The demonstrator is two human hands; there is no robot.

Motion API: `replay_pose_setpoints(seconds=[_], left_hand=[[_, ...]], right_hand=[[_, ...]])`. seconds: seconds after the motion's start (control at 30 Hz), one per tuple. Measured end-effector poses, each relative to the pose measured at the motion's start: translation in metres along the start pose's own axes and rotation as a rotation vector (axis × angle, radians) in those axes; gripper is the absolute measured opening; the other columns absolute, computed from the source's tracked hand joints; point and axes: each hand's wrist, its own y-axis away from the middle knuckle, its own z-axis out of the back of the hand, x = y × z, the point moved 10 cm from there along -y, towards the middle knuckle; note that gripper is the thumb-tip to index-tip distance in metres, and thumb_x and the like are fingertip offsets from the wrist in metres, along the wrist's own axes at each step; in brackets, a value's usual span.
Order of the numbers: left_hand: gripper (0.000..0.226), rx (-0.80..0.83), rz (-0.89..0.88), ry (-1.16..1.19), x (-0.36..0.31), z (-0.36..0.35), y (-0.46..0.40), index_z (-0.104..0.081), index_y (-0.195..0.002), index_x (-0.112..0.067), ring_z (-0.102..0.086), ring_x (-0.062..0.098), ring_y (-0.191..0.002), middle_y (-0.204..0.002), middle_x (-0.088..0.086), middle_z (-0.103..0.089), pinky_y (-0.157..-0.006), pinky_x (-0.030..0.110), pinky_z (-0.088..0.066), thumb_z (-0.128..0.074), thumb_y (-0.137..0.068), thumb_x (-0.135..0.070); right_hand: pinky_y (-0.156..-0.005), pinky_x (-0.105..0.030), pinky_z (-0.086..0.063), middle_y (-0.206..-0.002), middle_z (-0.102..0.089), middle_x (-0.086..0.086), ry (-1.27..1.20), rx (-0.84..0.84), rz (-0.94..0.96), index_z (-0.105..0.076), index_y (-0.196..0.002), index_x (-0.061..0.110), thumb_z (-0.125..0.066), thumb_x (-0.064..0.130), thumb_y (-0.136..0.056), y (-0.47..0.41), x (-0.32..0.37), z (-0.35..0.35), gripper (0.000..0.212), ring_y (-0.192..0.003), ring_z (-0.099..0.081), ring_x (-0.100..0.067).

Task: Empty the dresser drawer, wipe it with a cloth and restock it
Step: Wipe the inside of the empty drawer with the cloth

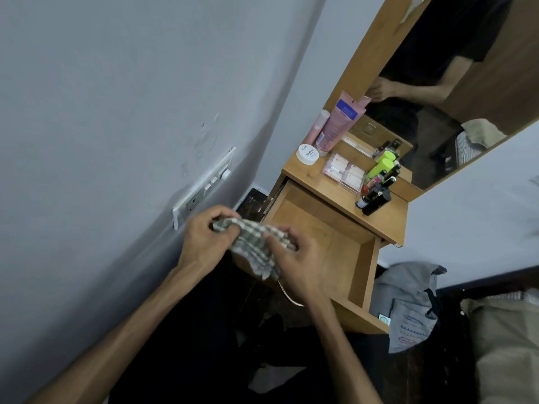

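The wooden dresser drawer is pulled out, and its bare wooden bottom shows with nothing in it. A green-and-white checked cloth is bunched above the drawer's near left corner. My left hand pinches its left end and my right hand grips its right side. On the dresser top stand a pink tube, a white jar, a clear box and several dark bottles with green caps.
A mirror rises behind the dresser top. A white switch plate is on the grey wall to the left. A grey bag lies on the dark floor right of the drawer, beside a bed edge.
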Motion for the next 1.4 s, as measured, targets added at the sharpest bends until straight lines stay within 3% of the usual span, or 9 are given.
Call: replay_pose_setpoints(seconds=[0.13,0.27,0.4,0.57,0.73,0.93,1.07,1.23,1.4], left_hand=[[0.019,-0.233,-0.112,0.12,-0.031,0.007,-0.022,-0.077,-0.099,-0.013,-0.07,0.005,-0.085,-0.092,-0.009,-0.075,-0.069,0.014,-0.055,-0.076,-0.084,0.0],[0.02,-0.289,-0.269,0.044,-0.034,-0.007,-0.056,-0.076,-0.095,-0.012,-0.066,0.0,-0.092,-0.095,-0.012,-0.072,-0.073,0.013,-0.051,-0.075,-0.082,0.003],[0.028,-0.196,-0.245,-0.172,0.014,-0.04,-0.093,-0.068,-0.098,-0.017,-0.062,0.012,-0.084,-0.098,-0.012,-0.064,-0.069,0.035,-0.056,-0.068,-0.082,0.006],[0.033,-0.02,-0.135,-0.328,0.065,-0.08,-0.142,-0.065,-0.106,-0.013,-0.065,0.023,-0.093,-0.106,0.004,-0.069,-0.072,0.036,-0.054,-0.064,-0.082,0.009],[0.044,0.103,-0.112,-0.366,0.094,-0.109,-0.167,-0.066,-0.116,-0.006,-0.065,0.034,-0.103,-0.113,0.014,-0.069,-0.086,0.049,-0.055,-0.06,-0.077,0.012],[0.032,0.468,-0.015,-0.337,0.125,-0.146,-0.157,-0.067,-0.118,-0.012,-0.066,0.021,-0.101,-0.114,0.007,-0.069,-0.089,0.039,-0.056,-0.056,-0.092,0.002],[0.034,0.575,0.175,-0.181,0.138,-0.138,-0.141,-0.064,-0.124,-0.013,-0.067,0.016,-0.101,-0.106,0.0,-0.067,-0.084,0.025,-0.055,-0.05,-0.098,0.003],[0.042,0.629,0.238,-0.22,0.136,-0.121,-0.123,-0.063,-0.132,-0.008,-0.064,0.02,-0.1,-0.113,0.008,-0.067,-0.081,0.025,-0.05,-0.047,-0.095,0.006],[0.03,0.684,0.272,-0.308,0.131,-0.102,-0.106,-0.072,-0.103,0.0,-0.06,0.022,-0.078,-0.083,0.008,-0.066,-0.065,0.028,-0.043,-0.049,-0.085,0.007]], right_hand=[[-0.063,-0.037,-0.062,-0.092,-0.075,0.007,0.145,0.035,0.124,-0.07,-0.105,0.031,-0.077,0.029,-0.088,-0.049,0.039,0.024,0.019,-0.075,-0.073,-0.016],[-0.058,-0.031,-0.05,-0.082,-0.069,0.01,0.545,-0.019,0.386,-0.076,-0.098,0.023,-0.076,0.021,-0.086,-0.108,0.066,0.023,0.012,-0.071,-0.06,-0.011],[-0.065,-0.036,-0.052,-0.09,-0.064,0.009,0.963,-0.072,0.561,-0.072,-0.094,0.024,-0.066,0.024,-0.082,-0.165,0.06,-0.002,0.013,-0.081,-0.057,-0.01],[-0.074,-0.041,-0.053,-0.103,-0.074,0.001,1.366,0.155,0.657,-0.07,-0.105,0.019,-0.065,0.022,-0.088,-0.199,0.035,-0.057,0.018,-0.095,-0.057,-0.022],[-0.081,-0.039,-0.057,-0.114,-0.072,-0.003,1.596,0.31,0.613,-0.069,-0.118,0.016,-0.067,0.019,-0.095,-0.217,0.001,-0.082,0.023,-0.102,-0.054,-0.022],[-0.089,-0.038,-0.054,-0.118,-0.067,-0.01,1.652,0.384,0.383,-0.066,-0.123,0.013,-0.062,0.029,-0.099,-0.227,-0.028,-0.071,0.029,-0.113,-0.058,-0.025],[-0.077,-0.032,-0.05,-0.094,-0.063,-0.005,1.651,0.429,0.296,-0.068,-0.113,0.012,-0.057,0.035,-0.101,-0.223,-0.027,-0.084,0.028,-0.083,-0.058,-0.019],[-0.086,-0.036,-0.058,-0.091,-0.065,-0.001,1.501,0.51,0.155,-0.067,-0.11,0.011,-0.056,0.034,-0.1,-0.21,-0.027,-0.092,0.027,-0.086,-0.066,-0.019],[-0.091,-0.041,-0.057,-0.107,-0.07,-0.009,1.347,0.578,0.04,-0.068,-0.114,0.009,-0.052,0.028,-0.099,-0.192,-0.025,-0.094,0.029,-0.095,-0.067,-0.026]])
